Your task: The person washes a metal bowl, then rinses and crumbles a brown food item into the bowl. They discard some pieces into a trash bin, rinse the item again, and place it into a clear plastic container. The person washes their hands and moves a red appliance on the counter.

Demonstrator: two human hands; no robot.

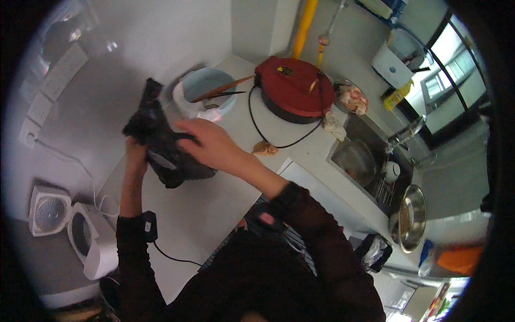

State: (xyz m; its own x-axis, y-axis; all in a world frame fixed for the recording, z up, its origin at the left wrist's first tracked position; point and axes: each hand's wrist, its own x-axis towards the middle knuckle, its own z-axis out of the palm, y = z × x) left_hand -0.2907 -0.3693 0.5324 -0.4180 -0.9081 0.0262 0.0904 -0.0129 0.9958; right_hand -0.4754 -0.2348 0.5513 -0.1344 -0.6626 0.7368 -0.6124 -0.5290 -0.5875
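Note:
A black plastic bag [159, 126] is held up above the light countertop [177, 213], its upper end narrow and its lower part wide and crumpled. My left hand [136, 155] grips its left side from below, with the fingers mostly hidden behind the plastic. My right hand [211, 145] has its fingers closed on a fold at the bag's right side. What the bag contains cannot be seen. Just beyond my right hand stands a light blue plastic tub [209, 78] with a long brown handle [225, 88] leaning out over its rim.
A red round electric griddle [299, 88] with a looped black cord [257, 129] sits at the back. To the right are a sink [336, 155], a faucet [408, 131] and a steel basin [412, 219]. White box-shaped devices [94, 241] stand on the left.

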